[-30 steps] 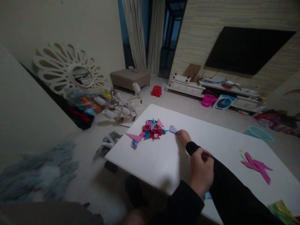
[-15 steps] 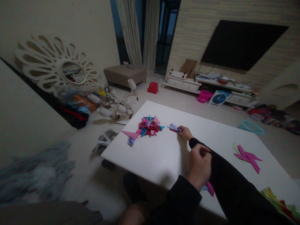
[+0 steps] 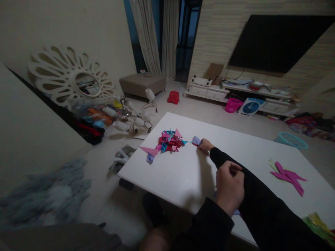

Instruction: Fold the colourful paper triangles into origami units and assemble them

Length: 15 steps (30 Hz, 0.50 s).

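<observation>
My right hand reaches far across the white table and pinches a small lilac folded paper piece. This piece sits just right of a pile of pink, red and blue folded paper pieces. My left hand is curled closed against my right sleeve near the table's front edge; a bit of lilac paper shows beneath it. A long pink folded triangle and a small lilac piece lie left of the pile.
Pink paper strips lie at the table's right, and coloured sheets at the near right corner. On the floor are a chandelier, a round white mirror, a red stool, a brown ottoman and a teal basin.
My right hand has pushed the lilac piece slightly nearer the pile. My left hand stays curled against the sleeve. The view has shifted a little.
</observation>
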{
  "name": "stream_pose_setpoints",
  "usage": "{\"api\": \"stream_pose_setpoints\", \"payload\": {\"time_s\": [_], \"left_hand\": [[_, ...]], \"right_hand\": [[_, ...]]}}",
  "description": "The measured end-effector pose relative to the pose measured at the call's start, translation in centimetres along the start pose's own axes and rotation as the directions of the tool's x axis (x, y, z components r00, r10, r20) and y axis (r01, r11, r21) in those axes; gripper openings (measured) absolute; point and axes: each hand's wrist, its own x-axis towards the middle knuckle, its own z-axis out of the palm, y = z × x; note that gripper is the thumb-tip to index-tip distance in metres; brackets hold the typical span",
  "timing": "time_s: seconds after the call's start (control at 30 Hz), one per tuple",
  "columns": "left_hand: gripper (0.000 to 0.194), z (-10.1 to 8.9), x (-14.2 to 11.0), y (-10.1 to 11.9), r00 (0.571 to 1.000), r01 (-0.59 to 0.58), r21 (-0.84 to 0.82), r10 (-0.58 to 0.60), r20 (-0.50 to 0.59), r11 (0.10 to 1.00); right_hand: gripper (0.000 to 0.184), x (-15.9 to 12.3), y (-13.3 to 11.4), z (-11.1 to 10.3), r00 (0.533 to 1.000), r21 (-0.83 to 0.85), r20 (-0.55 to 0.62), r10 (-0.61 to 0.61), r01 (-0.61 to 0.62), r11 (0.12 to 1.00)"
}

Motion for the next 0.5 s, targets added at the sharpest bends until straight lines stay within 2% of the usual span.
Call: {"api": "stream_pose_setpoints", "payload": {"time_s": [0.13,0.3,0.5], "left_hand": [[0.011,0.0,0.1,0.0,1.000,0.000,-0.011,0.000,0.005,1.000],[0.011,0.2,0.0,-0.2,1.000,0.001,-0.029,-0.001,0.012,1.000],[0.011,0.0,-0.1,0.3,0.999,-0.041,-0.048,0.042,0.026,0.998]], "right_hand": [[0.023,0.1,-0.1,0.4,0.999,-0.008,0.029,-0.029,0.030,1.000],[0.023,-0.9,0.8,0.4,0.996,0.024,0.032,-0.087,0.086,0.996],[0.028,-2.9,5.3,-3.7,0.987,0.074,0.102,-0.121,0.114,0.991]]}}
